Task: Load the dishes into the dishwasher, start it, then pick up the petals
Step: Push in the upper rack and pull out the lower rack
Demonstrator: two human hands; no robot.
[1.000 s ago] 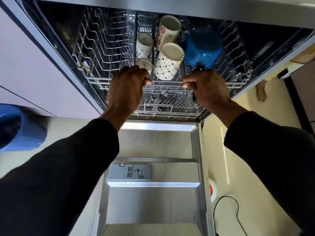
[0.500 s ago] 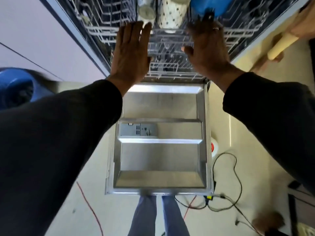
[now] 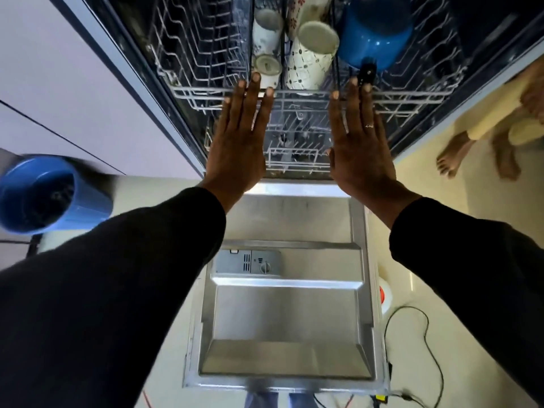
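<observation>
At nine o'clock of the view a blue bucket (image 3: pixel 38 192) turned its mouth to the camera. Something dark and blurred lay inside that could not be made out.

The left hand (image 3: pixel 238 136) was flat, its fingers straight and close together, holding nothing. Its fingertips reached the front rail of the upper rack (image 3: pixel 203 92) at twelve o'clock.

In that rack's middle section sat the dishes: a small cup (image 3: pixel 266 67) nearest the rail and a white cup (image 3: pixel 266 28) behind it. A spotted mug (image 3: pixel 312 60) stood at three o'clock of the small cup, just beside it. All were tilted, round ends toward the camera. At two o'clock of the spotted mug a blue pot (image 3: pixel 376 30) filled the rack's right section. Its black handle (image 3: pixel 367 72) pointed at the right hand (image 3: pixel 359 139).

That hand was flat too, fingers straight and gripping nothing, a ring (image 3: pixel 369 125) on one finger and the fingertips at the same rail. Between the hands showed the lower rack (image 3: pixel 294 160).

The dishwasher door (image 3: pixel 282 319) lay open at six o'clock, carrying its detergent dispenser (image 3: pixel 247 262). At three o'clock another person's bare feet (image 3: pixel 450 160) stood on the floor (image 3: pixel 426 231). A black cable (image 3: pixel 412 319) curled at five o'clock.
</observation>
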